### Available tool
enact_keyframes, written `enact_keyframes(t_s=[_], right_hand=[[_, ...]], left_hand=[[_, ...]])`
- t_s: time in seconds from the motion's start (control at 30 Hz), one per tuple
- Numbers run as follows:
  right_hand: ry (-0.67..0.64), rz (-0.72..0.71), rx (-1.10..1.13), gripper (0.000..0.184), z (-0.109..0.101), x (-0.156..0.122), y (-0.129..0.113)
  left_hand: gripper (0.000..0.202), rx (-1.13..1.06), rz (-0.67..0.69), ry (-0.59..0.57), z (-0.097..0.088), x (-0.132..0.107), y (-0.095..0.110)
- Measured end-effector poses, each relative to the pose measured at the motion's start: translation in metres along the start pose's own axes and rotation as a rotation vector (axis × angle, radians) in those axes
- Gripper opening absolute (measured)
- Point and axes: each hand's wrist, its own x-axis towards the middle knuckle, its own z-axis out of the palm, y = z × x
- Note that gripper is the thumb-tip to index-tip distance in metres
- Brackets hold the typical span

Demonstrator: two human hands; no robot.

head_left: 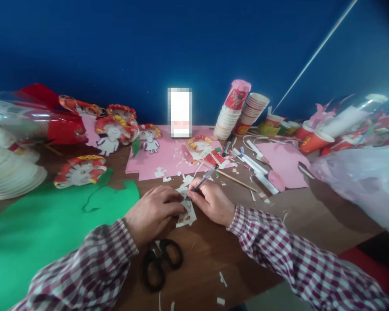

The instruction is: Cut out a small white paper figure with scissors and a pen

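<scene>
white, ragged, brown-marked paper [189,214] under left hand [157,211], grip unclear; right hand [212,202], grip narrow, holding clear pen [206,177]

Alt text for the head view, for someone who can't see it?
On a table, the right hand holds a pen over a white paper piece, the left hand touching it. Black-handled scissors lie nearer the camera, a green sheet to the left, paper cups beyond.

Dim light leaves the worktop [207,255] dull, with a pixelated white panel [181,111] glaring at its rear edge. Glints streak clear plastic [29,115] near the left edge. Stretching and softness mark both side edges.
</scene>
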Motion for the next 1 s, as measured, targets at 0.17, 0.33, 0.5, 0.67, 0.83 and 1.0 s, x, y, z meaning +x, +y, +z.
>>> enact_keyframes(t_s=[0.17,0.33,0.5,0.67,0.83,1.0], right_hand=[[-0.009,-0.006,-0.010,0.013,0.0003,0.0000,-0.0004],[-0.012,-0.014,-0.025,0.013,0.0004,-0.0007,0.0001],[-0.024,-0.029,-0.044,0.013,0.0009,-0.0012,0.0012],[-0.033,-0.042,-0.044,0.010,0.0003,-0.0009,0.0007],[-0.028,-0.051,-0.031,0.011,0.0009,-0.0018,0.0022],[0.000,-0.044,-0.013,0.012,0.0017,-0.0022,0.0032]], left_hand=[[0.021,0.010,0.005,-0.010,-0.0003,-0.0004,-0.0011],[0.021,0.006,0.009,-0.022,-0.0002,0.0002,-0.0018],[0.021,-0.001,0.005,-0.007,-0.0001,-0.0002,-0.0012],[0.021,-0.009,-0.006,-0.008,-0.0013,-0.0002,0.0001],[0.021,-0.004,-0.012,-0.011,-0.0010,0.0001,-0.0001],[0.022,0.000,-0.004,-0.011,-0.0007,0.0008,-0.0007]])
